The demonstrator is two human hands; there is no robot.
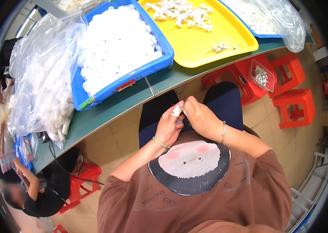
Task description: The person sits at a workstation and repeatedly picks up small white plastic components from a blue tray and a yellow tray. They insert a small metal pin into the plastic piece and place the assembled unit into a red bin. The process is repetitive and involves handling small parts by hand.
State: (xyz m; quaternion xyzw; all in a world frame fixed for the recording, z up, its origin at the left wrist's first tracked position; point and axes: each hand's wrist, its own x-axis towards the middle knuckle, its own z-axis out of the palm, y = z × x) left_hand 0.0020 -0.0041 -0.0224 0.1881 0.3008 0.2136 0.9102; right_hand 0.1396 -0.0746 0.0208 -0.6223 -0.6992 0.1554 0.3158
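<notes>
My left hand (168, 127) is closed around a small white plastic part (177, 111), pinched between thumb and fingers above my lap. A thin reddish wire seems to stick out beside it. Right against it, my right hand (201, 117) has its fingers pressed together at the part's edge; what they pinch is hidden. Ahead on the table, a yellow tray (195, 44) carries a pile of white parts with thin wires (183, 14) and a smaller group of similar wired pieces (223, 47) near its front.
A blue tray (148, 69) heaped with white plastic pieces and a clear bag (43, 77) of white parts crowd the green table (113, 112). Red stools (296, 106) stand at right, one bearing a clear box (261, 75) of metal pieces. Another person (43, 194) sits lower left.
</notes>
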